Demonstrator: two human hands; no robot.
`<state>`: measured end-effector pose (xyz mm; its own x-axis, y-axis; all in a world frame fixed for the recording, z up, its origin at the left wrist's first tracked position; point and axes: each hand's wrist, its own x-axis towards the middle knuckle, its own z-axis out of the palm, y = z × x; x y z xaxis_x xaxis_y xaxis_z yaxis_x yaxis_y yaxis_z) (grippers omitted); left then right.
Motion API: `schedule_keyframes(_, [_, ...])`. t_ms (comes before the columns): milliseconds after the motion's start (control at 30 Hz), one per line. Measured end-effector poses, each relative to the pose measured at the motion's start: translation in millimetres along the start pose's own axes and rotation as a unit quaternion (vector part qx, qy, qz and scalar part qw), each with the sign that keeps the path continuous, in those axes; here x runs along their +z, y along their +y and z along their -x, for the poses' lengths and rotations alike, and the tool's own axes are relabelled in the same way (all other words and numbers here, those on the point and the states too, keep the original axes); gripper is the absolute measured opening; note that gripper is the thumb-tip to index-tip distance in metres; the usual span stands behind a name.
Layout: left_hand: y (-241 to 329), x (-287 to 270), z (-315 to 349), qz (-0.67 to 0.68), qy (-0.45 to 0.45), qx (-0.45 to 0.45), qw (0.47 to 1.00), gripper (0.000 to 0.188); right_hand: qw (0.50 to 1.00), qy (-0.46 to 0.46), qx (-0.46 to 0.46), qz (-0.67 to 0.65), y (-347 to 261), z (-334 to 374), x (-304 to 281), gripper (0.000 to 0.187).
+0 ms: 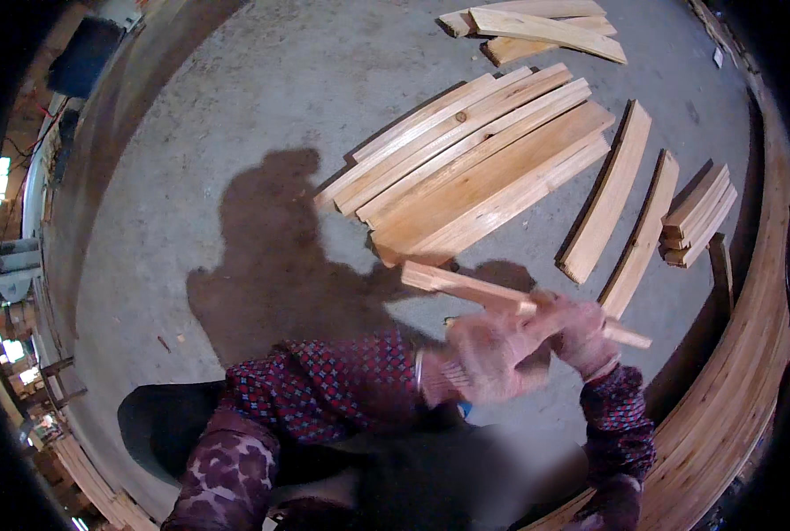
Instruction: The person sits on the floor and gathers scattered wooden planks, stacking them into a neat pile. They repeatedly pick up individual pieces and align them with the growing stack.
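A short wooden strip (466, 288) is held up off the floor in front of me, slanting down to the right. My right hand (582, 334), in a pale pinkish knit glove, is closed around it toward its right part. A thin wooden end (627, 334) sticks out past that hand; whether it belongs to the same strip is hidden by the glove. My left hand (492, 358), in a matching glove, is closed against the strip from below, close to the right hand. Motion blurs its fingers.
A row of wooden planks (492, 159) lies on the concrete floor (182, 133) ahead. More boards (545, 26) lie beyond. Two separate strips (612, 190) and a small stack (700, 212) lie to the right. Long timber (731, 398) runs along my right side.
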<state>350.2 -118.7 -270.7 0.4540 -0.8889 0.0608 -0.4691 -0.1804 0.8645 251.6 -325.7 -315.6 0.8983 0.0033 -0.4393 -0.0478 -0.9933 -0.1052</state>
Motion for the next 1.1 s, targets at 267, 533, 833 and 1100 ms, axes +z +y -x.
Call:
schedule_keyframes(267, [-85, -95, -73, -0.329, -0.049, -0.194, 0.923, 0.03, 0.935, 0.321, -0.096, 0.12, -54, -85, -137, 0.047])
schedule_keyframes(533, [-178, -207, -110, -0.195, 0.091, -0.261, 0.941, 0.047, 0.851, 0.27, 0.276, -0.355, -81, -130, -11, 0.08])
schedule_keyframes(833, [-214, -190, -118, -0.243, -0.005, -0.33, 0.912, 0.055, 0.634, 0.395, 0.453, -0.487, -116, -221, 40, 0.048])
schedule_keyframes(1100, [-183, -148, -63, -0.112, -0.073, -0.362, 0.922, 0.048, 0.47, 0.44, 0.348, -0.681, -123, -156, 26, 0.046])
